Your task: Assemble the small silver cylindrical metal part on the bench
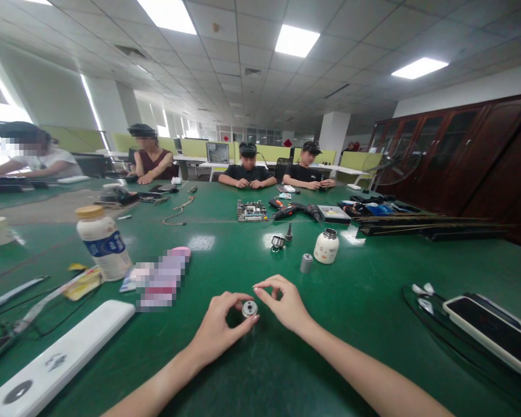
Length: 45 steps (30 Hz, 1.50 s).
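My left hand grips a small round metal part between thumb and fingers. The part is silvery, with a dark hole in its top face. Just to its upper right, my right hand is closed in a pinch, thumb tip against forefinger. Whatever the pinch holds, if anything, is too small to make out. Beyond the hands stand a grey metal cylinder and a squat cream bottle with an open neck and printed faces. Farther off lie a dark lid-like piece with a ring and a small dark stepped part.
On the green table, a milk bottle, a pinkish blurred packet and a long white device lie left. A black-and-white device with cables is right. Power drills and a circuit board lie ahead; several people sit opposite.
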Available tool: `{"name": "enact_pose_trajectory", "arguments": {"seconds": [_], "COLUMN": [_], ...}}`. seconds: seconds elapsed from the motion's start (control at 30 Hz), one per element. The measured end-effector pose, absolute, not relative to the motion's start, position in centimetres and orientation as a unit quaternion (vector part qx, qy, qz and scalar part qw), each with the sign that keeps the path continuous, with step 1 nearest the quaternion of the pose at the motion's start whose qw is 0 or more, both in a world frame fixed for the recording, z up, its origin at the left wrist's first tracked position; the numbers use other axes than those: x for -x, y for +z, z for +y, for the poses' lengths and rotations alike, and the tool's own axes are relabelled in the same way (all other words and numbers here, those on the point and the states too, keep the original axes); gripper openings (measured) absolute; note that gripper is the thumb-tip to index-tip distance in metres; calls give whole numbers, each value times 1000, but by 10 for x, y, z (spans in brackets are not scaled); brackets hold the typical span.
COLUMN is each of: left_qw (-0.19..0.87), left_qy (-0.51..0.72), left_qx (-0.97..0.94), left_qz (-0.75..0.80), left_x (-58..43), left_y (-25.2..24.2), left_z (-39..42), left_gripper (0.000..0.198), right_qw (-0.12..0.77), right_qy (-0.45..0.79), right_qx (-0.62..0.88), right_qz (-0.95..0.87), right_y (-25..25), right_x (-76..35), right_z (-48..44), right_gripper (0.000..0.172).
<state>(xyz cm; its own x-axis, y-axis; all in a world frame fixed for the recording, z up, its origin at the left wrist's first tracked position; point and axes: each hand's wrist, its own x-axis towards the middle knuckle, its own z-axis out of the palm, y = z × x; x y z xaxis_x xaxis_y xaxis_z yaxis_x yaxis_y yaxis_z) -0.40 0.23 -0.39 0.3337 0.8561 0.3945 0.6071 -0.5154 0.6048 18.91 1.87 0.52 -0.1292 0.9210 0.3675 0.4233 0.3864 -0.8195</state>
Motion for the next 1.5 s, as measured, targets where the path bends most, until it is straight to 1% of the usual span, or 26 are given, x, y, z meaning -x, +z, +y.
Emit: {"name": "enact_pose_trajectory", "arguments": {"seconds": [0.17, 0.27, 0.33, 0.47, 0.6, 0.67, 0.73, 0.83, 0.97, 1.1, 1.23, 1.4, 1.5], "left_qw": [182, 183, 183, 186, 185, 181, 175, 172, 165, 159, 160, 169, 171], "left_qy": [345, 344, 342, 338, 346, 353, 360, 364, 367, 364, 363, 358, 358], "left_qx": [-795, -795, -796, -796, -797, -797, -796, -796, -799, -803, -803, -800, -800], "left_qz": [465, 465, 465, 466, 458, 455, 454, 452, 447, 445, 445, 451, 451], "left_x": [3, 4, 4, 2, 2, 3, 3, 3, 3, 3, 3, 2, 2], "left_y": [-1, -1, -1, 1, 2, 1, -1, -2, -2, -3, -1, 1, 1], "left_z": [2, 1, 1, 0, -1, 0, 0, 1, 1, 2, 2, 1, 2], "left_gripper": [30, 29, 29, 27, 26, 25, 26, 26, 25, 22, 21, 22, 23], "right_qw": [332, 311, 316, 342, 423, 447, 442, 433, 434, 417, 409, 415, 408], "right_qy": [170, 154, 153, 169, 227, 260, 288, 311, 297, 270, 267, 305, 355], "right_qx": [579, 578, 570, 551, 493, 443, 408, 395, 394, 393, 401, 376, 344], "right_qz": [-725, -738, -743, -742, -725, -733, -745, -748, -754, -774, -775, -770, -767], "right_y": [-7, -14, -17, -15, -4, 3, 9, 12, 14, 17, 18, 15, 10], "right_x": [-205, -208, -208, -206, -199, -193, -188, -183, -182, -182, -181, -184, -187], "right_z": [28, 29, 29, 30, 26, 21, 15, 8, 4, 1, 0, 4, 8], "right_gripper": [10, 12, 14, 11, 16, 17, 16, 15, 13, 12, 14, 14, 20]}}
